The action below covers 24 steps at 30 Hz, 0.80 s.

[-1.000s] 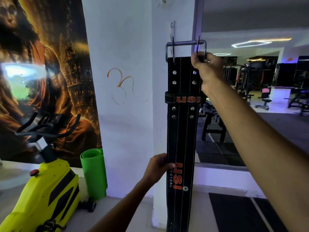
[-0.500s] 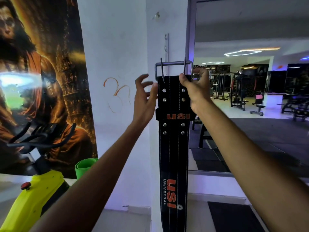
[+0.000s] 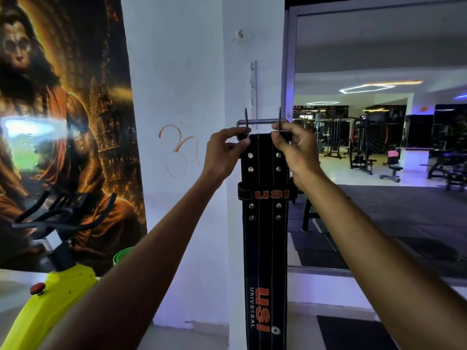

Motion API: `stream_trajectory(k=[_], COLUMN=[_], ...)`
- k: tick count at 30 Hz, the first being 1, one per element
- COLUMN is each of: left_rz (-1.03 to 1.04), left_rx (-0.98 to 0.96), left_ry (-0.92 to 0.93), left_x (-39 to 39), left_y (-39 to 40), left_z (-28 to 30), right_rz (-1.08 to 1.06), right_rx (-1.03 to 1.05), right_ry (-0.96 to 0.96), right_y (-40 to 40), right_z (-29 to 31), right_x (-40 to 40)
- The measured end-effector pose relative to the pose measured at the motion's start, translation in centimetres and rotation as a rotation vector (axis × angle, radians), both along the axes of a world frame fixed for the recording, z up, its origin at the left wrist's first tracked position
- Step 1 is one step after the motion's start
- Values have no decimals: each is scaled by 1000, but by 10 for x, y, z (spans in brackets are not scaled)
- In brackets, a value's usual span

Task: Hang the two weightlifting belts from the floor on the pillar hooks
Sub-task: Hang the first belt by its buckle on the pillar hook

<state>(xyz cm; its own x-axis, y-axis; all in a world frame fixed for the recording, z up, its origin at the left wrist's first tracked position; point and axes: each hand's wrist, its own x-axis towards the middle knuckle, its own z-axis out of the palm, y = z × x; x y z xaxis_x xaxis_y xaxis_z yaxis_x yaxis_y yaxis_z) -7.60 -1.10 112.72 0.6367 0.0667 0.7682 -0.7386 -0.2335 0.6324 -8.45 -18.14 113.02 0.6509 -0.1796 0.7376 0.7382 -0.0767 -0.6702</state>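
A black weightlifting belt (image 3: 265,248) with orange USI lettering hangs straight down in front of the white pillar (image 3: 240,72). Its metal buckle (image 3: 262,121) sits at the top, both prongs pointing up, level with the lower end of a narrow white hook strip (image 3: 253,94) fixed to the pillar. My left hand (image 3: 223,152) pinches the belt's top left corner by the buckle. My right hand (image 3: 293,150) grips the top right corner and the right prong. Only one belt is in view.
A yellow exercise bike (image 3: 50,281) with black handlebars stands at the lower left, before a large wall poster (image 3: 63,122). A green rolled mat (image 3: 121,256) peeks out behind my left arm. A mirror (image 3: 379,147) to the pillar's right reflects gym machines.
My left hand has closed onto the belt's top left corner, having risen from the belt's lower part a second ago. The buckle now sits lower against the hook strip.
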Motion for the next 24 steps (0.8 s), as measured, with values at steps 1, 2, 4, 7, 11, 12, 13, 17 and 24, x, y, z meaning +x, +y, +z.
stream_trajectory(k=[1, 2, 4, 7, 11, 12, 13, 17, 24], left_rz=[17, 29, 50, 41, 15, 13, 17, 22, 25], left_rx=[4, 6, -2, -25, -35, -44, -55, -166, -218], left_ry=[-22, -52, -106, -128, -158, -162, -161, -135, -115], left_x=[0, 1, 1, 2, 3, 3, 4, 13, 27], left_y=[0, -1, -3, -5, -10, -11, -14, -22, -40], left_z=[-2, -4, -10, -15, -17, -17, -17, -16, -10], right_rz=[-12, -18, -22, -17, -17, -25, -40, -179, -212], right_rx=[-13, -32, -91, -141, -91, -79, -74, -103, -113], right_ry=[-21, -43, -80, -95, -126, -146, -173, -258, -268], right_y=[-1, -2, -3, -5, -8, -9, -10, -7, -26], right_z=[-2, -3, -4, -7, -11, -12, -13, -19, -10], right_x=[1, 2, 4, 7, 11, 12, 13, 14, 35])
